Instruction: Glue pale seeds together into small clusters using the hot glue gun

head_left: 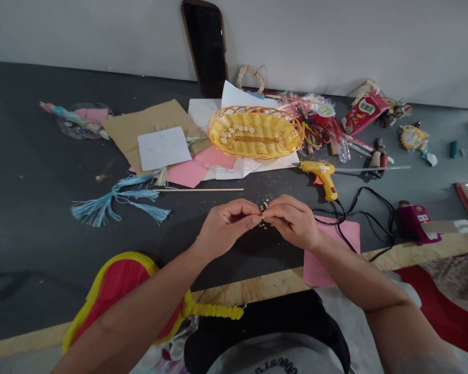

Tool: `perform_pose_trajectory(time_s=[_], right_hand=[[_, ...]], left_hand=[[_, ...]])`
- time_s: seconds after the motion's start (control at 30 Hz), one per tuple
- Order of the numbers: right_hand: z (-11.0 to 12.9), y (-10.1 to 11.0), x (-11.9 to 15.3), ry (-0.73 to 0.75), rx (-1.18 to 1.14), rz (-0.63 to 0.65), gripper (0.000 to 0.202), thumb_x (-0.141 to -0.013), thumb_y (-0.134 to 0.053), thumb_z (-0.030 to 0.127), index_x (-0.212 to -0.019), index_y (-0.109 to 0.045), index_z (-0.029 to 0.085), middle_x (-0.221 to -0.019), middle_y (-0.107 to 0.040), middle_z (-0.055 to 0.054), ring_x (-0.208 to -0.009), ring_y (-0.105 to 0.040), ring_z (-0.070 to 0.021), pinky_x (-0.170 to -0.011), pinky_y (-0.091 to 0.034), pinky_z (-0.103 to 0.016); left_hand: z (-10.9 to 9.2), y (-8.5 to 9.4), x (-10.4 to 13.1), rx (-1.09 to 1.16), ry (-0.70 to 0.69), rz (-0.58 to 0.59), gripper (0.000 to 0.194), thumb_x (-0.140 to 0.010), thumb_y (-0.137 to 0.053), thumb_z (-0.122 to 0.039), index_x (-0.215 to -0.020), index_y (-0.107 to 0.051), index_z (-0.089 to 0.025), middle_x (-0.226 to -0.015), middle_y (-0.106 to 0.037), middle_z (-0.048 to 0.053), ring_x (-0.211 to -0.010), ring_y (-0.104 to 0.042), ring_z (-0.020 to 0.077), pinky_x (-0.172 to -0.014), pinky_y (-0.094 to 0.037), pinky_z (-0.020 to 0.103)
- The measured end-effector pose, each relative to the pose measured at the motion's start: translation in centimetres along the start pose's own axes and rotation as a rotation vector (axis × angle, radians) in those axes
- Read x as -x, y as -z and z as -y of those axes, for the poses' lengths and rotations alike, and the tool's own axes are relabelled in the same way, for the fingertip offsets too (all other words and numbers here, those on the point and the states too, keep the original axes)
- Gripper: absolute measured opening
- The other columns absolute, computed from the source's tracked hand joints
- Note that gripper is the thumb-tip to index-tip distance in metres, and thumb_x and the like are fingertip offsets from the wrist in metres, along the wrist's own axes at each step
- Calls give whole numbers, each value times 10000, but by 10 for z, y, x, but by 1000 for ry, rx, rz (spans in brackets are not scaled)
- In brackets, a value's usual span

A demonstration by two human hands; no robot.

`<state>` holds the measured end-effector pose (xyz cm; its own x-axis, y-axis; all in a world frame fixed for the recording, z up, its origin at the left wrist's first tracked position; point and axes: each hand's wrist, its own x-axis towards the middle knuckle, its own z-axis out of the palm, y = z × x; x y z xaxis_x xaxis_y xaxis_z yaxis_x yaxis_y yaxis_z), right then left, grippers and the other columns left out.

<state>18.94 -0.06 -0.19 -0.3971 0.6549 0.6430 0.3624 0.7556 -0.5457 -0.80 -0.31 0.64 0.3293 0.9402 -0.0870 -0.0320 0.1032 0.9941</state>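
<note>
My left hand (231, 224) and my right hand (292, 221) meet fingertip to fingertip over the dark table. Both are closed in a pinch around a tiny pale beige piece (262, 216), mostly hidden by the fingers. Small beige bits (264, 204) lie scattered on the table just behind and below the fingertips. Beyond the hands stands a yellow woven basket (273, 150), with several small cream flower-like clusters (237, 132) inside. To the right of the basket's front, a yellow glue gun (323, 176) lies on its side with a clear glue stick in its back.
A thin stick (203, 190) and blue tassels (101, 205) lie left. Paper sheets (164, 148) spread under and beside the basket. A black cord (368, 189) loops near pink paper (331, 249). A red-and-yellow fan (120, 275) overhangs the front edge. A phone (206, 47) leans against the wall.
</note>
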Motion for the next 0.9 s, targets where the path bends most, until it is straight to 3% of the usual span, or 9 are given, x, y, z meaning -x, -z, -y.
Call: perform_pose_trajectory(time_s=[0.17, 0.43, 0.67, 0.8, 0.9], right_hand=[[0, 1, -1, -16, -22, -23, 118, -901, -650, 141, -1002, -662, 202, -850, -731, -53, -795, -699, -142, -723, -593, -260], [3, 0, -3, -64, -81, 57, 118, -955, -529, 135, -948, -621, 208, -839, -699, -47, -813, -674, -138, -722, -576, -262], [2, 0, -1, -52, -62, 64, 125, -938, -552, 116, -959, -625, 215, -852, -708, -41, -829, -672, -141, -731, -560, -261], [4, 2, -3, -87, -50, 31, 125, -932, -569, 135, -1005, -626, 219, -888, -707, -46, -843, -673, -149, -746, -556, -286], [7, 16, -13, -169, -5, -36, 122, -940, -546, 158, -1015, -626, 212, -915, -691, -53, -861, -653, -161, -770, -542, -314]], left_hand=[[1, 1, 1, 44, 41, 18, 153, -780, -764, -308, -746, -739, -160, -782, -695, 40, -719, -602, 133, -671, -463, 233], [1, 3, -1, 6, 44, 77, 182, -791, -750, -330, -725, -739, -162, -796, -697, 41, -720, -594, 133, -675, -442, 237], [2, 2, -1, 31, 71, 73, 156, -779, -769, -318, -749, -753, -166, -783, -695, 31, -717, -587, 127, -673, -441, 232], [5, 1, -1, 134, 99, 71, 146, -765, -792, -319, -754, -769, -175, -784, -703, 30, -724, -589, 123, -676, -446, 227], [5, 1, -3, 262, 143, 24, 176, -707, -842, -336, -714, -778, -172, -756, -704, 31, -704, -588, 111, -671, -453, 216]])
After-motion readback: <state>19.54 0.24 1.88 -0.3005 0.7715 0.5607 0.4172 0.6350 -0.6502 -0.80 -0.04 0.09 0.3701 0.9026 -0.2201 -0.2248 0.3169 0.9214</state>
